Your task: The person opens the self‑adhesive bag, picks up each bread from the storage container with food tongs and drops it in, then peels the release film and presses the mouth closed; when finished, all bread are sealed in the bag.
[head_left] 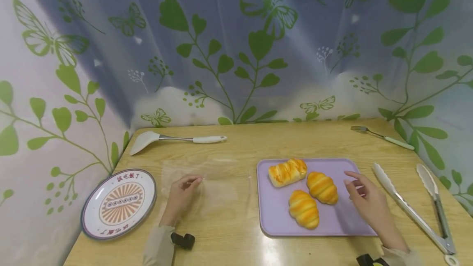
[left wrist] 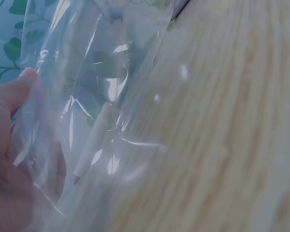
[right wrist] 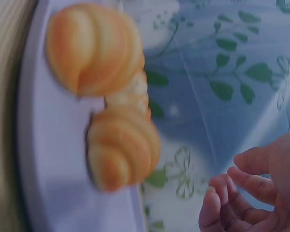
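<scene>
Between thumb and fingers, my left hand (head_left: 183, 194) pinches a clear plastic bag (head_left: 225, 192), whose shiny folds fill much of the left wrist view (left wrist: 111, 92). My right hand (head_left: 367, 196) hovers over the right side of a lilac tray (head_left: 273, 227), fingers loosely bent and holding nothing. Two croissants (head_left: 322, 188) (head_left: 304, 209) and a rectangular bread roll (head_left: 287, 172) lie on this tray. In the right wrist view, the nearer croissant (right wrist: 123, 147) is apart from the fingers (right wrist: 210, 210).
A patterned plate (head_left: 118, 204) sits at the left. Behind the bag lies a white-headed spatula (head_left: 177, 138). Metal tongs (head_left: 410, 212) lie spread at the right, with a fork (head_left: 384, 137) farther back. A leaf-printed curtain (head_left: 229, 52) hangs along the table's back edge.
</scene>
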Tool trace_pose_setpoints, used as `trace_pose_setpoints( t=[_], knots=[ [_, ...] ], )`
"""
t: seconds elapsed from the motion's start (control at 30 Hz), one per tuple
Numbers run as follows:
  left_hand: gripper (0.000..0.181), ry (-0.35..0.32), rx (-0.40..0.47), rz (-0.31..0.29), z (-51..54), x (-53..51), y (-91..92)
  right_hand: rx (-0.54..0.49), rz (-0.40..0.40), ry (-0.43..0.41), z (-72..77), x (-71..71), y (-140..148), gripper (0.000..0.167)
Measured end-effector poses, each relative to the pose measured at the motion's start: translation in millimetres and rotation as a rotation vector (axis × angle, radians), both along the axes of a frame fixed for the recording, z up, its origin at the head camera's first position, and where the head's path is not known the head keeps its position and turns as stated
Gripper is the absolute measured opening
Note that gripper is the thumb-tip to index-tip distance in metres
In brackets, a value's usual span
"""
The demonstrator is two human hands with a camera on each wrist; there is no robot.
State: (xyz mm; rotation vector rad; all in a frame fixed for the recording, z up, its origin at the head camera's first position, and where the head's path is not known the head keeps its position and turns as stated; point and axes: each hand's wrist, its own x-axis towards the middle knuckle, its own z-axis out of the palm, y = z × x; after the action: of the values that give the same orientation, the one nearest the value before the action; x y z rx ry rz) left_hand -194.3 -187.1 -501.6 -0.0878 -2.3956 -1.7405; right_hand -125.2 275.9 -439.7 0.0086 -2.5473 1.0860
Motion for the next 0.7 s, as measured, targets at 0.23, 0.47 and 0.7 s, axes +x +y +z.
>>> trace_pose_setpoints(
  t=[0.23, 0.47, 0.7],
  knots=[
    [0.021, -0.050, 0.049, 0.010, 4.0, 2.1, 1.0, 0.017, -0.163, -0.170, -8.1, 22.1, 57, 0.041],
    [0.018, -0.018, 0.067, 0.006, 3.5, 3.6, 0.4, 0.123, -0.286, -0.238, -8.7, 30.3, 111, 0.044],
    [0.015, -0.068, 0.100, -0.010, 3.3, 2.9, 1.8, 0.159, -0.378, -0.223, -20.8, 37.2, 142, 0.041]
  ],
)
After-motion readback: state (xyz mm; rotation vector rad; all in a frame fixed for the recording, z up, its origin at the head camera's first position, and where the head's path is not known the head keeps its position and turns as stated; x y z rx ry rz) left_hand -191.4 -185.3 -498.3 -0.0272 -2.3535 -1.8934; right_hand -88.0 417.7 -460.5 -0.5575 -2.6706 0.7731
